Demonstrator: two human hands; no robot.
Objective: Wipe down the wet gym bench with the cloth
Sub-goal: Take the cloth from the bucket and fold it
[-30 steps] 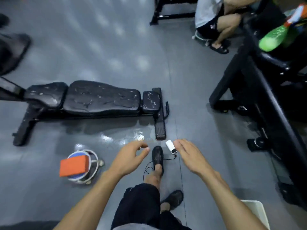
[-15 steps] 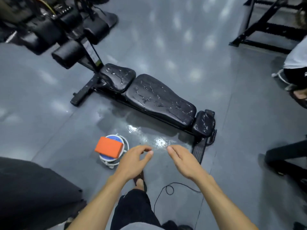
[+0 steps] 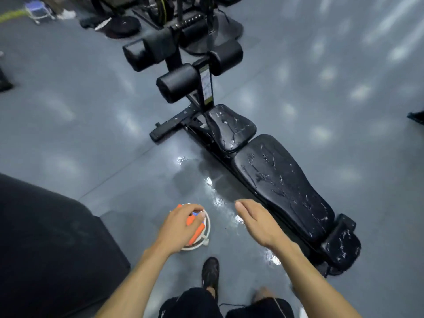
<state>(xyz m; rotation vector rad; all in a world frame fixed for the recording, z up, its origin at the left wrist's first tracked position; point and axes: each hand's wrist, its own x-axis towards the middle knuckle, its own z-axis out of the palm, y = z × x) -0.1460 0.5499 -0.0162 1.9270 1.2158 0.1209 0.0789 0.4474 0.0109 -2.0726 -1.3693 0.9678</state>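
Black padded gym bench point(image 3: 282, 180) lies flat on the grey floor point(image 3: 332, 65), running from upper middle to lower right, one bench with three pads: a small seat pad, a long back pad and a short end pad. All three carry pale streaks and beads of water. Four black foam rollers point(image 3: 177, 86) stand on its upright post at the far end. One orange folded cloth point(image 3: 192, 228) sits on top of one small white-rimmed bucket point(image 3: 206, 235) on the floor, just beside the bench's near side and apart from it. My left hand point(image 3: 177, 228) hovers over the cloth with fingers curled down around its top edge; I cannot tell whether that grip has closed on it or only touches it. My right hand point(image 3: 257, 222) hangs between bucket and bench, fingers straight and relaxed, its grip released and holding nothing. Shiny wet patches point(image 3: 215, 198) spot the floor between bucket and bench. One large black padded shape point(image 3: 46, 244) fills the lower left, close to the bucket. My one dark shoe point(image 3: 210, 271) stands just below the bucket. Weight plates and dark machine frames point(image 3: 165, 10) crowd the top edge, well apart from my hands.
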